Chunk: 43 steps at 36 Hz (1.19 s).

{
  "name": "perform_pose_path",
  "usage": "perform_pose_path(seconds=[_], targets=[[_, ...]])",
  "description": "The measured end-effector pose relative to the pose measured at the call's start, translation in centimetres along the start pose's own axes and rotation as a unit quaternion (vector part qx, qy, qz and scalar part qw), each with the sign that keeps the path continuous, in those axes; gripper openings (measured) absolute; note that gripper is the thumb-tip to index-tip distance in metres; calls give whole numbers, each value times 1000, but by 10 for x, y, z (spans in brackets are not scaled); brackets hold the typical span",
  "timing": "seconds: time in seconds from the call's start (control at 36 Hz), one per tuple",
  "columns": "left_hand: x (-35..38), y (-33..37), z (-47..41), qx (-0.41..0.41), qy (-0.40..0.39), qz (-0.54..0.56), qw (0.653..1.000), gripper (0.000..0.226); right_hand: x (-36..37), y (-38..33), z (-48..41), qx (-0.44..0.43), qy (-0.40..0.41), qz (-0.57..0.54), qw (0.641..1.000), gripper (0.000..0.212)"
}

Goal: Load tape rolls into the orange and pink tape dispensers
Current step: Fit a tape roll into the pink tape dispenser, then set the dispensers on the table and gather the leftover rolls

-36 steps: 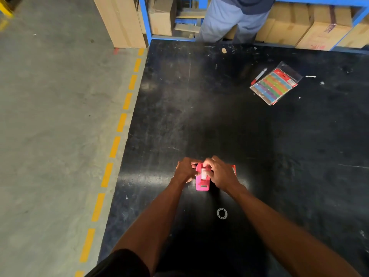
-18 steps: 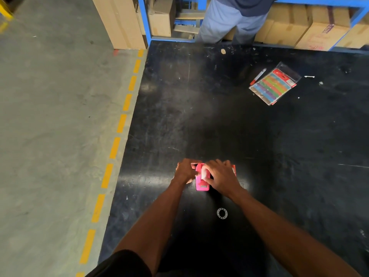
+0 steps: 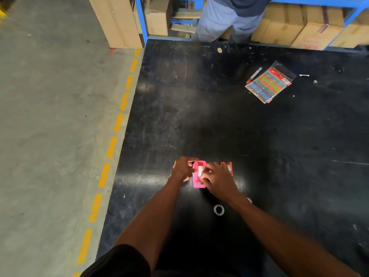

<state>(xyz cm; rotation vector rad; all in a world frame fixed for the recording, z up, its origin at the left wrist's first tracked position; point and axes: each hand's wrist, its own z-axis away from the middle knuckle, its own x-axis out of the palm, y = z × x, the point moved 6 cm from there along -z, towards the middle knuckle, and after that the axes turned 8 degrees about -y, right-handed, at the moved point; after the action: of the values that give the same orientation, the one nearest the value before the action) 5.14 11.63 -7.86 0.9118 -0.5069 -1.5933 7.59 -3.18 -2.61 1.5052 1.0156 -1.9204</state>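
The pink tape dispenser (image 3: 198, 183) stands on the black table (image 3: 199, 116), a whitish tape roll (image 3: 200, 170) sitting in its slot. My left hand (image 3: 182, 168) grips the dispenser's left side. My right hand (image 3: 216, 180) rests over its right side with fingertips on the tape roll. The orange tape dispenser (image 3: 229, 167) stands just right of the pink one, mostly hidden behind my right hand. A clear tape ring (image 3: 219, 210) lies flat on the table nearer to me.
A packet of coloured strips (image 3: 269, 83) and a red-capped marker (image 3: 253, 75) lie at the far right. Another person (image 3: 229, 19) stands at the far edge before blue shelving with cardboard boxes (image 3: 311, 27). The table's left edge meets grey floor with yellow dashes (image 3: 111, 146).
My right hand has slid slightly toward me along the pink dispenser, fingers staying on the tape roll. My left hand keeps its grip.
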Motion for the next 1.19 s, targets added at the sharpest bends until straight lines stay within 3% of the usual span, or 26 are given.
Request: perform_pose_path(seconds=[0.31, 0.44, 0.83, 1.0, 1.19], targets=[[1, 0, 1, 6, 17, -9, 1000, 43, 14, -19, 35, 6, -20, -5, 1000, 9], [3, -4, -1, -5, 7, -8, 1000, 47, 31, -16, 33, 43, -52, -5, 998, 20], [3, -3, -1, -5, 14, -21, 1000, 46, 42, -17, 30, 74, -52, -11, 996, 4], [3, -6, -1, 1, 20, -19, 1000, 45, 51, -15, 35, 91, -77, -86, 989, 17], [8, 2, 7, 19, 29, -60, 998, 45, 40, -20, 45, 62, -97, -44, 992, 22]])
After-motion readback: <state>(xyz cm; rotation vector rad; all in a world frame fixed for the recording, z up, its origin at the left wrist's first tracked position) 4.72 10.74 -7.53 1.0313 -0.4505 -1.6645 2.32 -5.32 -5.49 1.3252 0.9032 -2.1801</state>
